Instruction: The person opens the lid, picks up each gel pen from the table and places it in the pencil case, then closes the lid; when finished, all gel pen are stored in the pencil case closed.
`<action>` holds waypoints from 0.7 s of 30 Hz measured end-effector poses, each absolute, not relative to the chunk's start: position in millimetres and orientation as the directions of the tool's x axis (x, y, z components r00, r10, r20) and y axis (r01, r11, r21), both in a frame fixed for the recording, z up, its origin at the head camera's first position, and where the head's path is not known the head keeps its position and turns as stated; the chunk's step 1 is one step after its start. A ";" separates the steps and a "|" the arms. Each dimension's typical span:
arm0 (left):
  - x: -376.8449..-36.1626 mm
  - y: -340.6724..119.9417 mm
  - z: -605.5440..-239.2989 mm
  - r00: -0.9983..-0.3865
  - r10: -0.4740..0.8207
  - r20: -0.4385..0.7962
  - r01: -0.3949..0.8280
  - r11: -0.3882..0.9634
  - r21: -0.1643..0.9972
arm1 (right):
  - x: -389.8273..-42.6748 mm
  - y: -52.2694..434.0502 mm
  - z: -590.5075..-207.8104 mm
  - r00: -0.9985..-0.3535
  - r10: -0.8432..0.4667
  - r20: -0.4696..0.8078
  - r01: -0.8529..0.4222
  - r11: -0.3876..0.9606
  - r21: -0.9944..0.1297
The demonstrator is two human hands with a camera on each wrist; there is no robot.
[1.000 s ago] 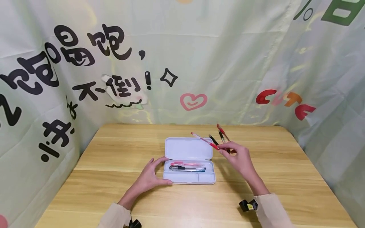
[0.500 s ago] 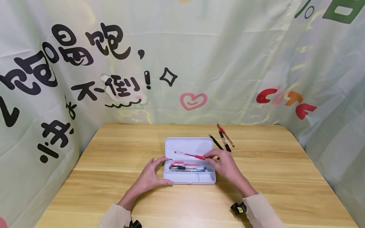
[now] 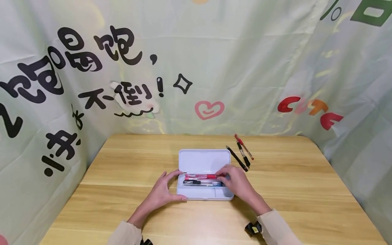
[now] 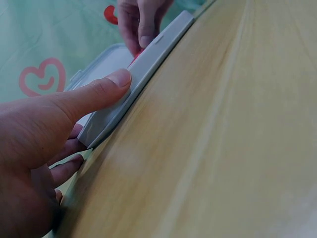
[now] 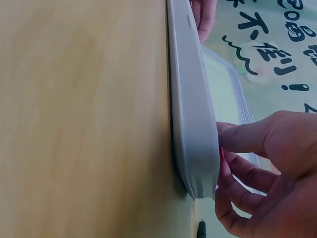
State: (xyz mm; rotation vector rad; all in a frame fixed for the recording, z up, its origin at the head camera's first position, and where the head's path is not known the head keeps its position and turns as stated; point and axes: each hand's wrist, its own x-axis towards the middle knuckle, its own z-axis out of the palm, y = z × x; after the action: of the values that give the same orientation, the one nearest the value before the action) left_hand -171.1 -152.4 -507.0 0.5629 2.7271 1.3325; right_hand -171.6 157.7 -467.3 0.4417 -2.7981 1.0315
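A white pencil case [image 3: 204, 192] lay open near the middle of the wooden table [image 3: 306, 190], lid [image 3: 204, 160] flat behind the tray. The left hand [image 3: 162, 194] braced the tray's left end: thumb along the front wall, fingers spread w/ tips at the back-left corner. In the left wrist view the thumb [image 4: 106, 89] pressed flat against the case's side wall [image 4: 143, 69], straight rather than curled, so the hand was relaxed & holding nothing, just steadying. The right hand [image 3: 235, 182] sat over the tray's right end, fingertips pinching the end of a red pen [image 3: 200, 176] that lay lengthwise in the tray's back section. In front of that pen, in the same section, lay a clear pen & a dark pen [image 3: 202, 183], side by side, approx. parallel. The right wrist view showed the fingers [image 5: 242, 139] curled over the case's edge [image 5: 193, 124] w/ a sliver of red between them; the grip itself was mostly hidden by the case wall there. Right of the lid, well apart from the hands, three loose pens lay on the table: two black pens [image 3: 237, 159] & one red-capped pen [image 3: 244, 146], angled & close together. A printed green cloth backdrop [image 3: 214, 61] w/ black characters & a pink heart [image 3: 209, 109] enclosed the table on three sides.
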 end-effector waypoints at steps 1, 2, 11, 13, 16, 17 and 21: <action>-171.1 -152.1 -506.7 -0.932 0.344 0.110 0.298 0.561 0.772 | -171.9 157.3 -467.3 -0.947 -0.230 0.223 -0.320 0.723 -0.612; -171.1 -151.7 -506.5 -0.933 0.342 0.110 0.297 0.561 0.773 | -172.3 157.2 -467.3 -0.946 -0.233 0.227 -0.325 0.724 -0.609; -172.5 -150.0 -508.3 -0.934 0.343 0.098 0.287 0.562 0.776 | -170.8 161.4 -467.6 -0.940 -0.226 0.255 -0.338 0.711 -0.617; -171.4 -150.9 -508.8 -0.936 0.339 0.096 0.284 0.563 0.776 | -169.9 163.3 -466.8 -0.936 -0.234 0.263 -0.351 0.693 -0.630; -171.1 -151.9 -509.5 -0.932 0.346 0.106 0.297 0.564 0.771 | -169.6 168.3 -464.2 -0.929 -0.228 0.292 -0.367 0.670 -0.646; -171.1 -152.1 -509.3 -0.930 0.350 0.113 0.305 0.560 0.770 | -170.0 170.4 -463.0 -0.926 -0.222 0.304 -0.372 0.663 -0.650; -172.2 -152.8 -509.3 -0.921 0.363 0.142 0.336 0.554 0.762 | -172.6 182.1 -458.8 -0.918 -0.182 0.351 -0.380 0.650 -0.658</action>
State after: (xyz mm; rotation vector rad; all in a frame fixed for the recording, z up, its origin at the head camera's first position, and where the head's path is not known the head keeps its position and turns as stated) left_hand -172.2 -152.8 -509.3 0.6160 2.7418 1.3330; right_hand -172.6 182.1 -458.8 0.4549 -2.6165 1.1281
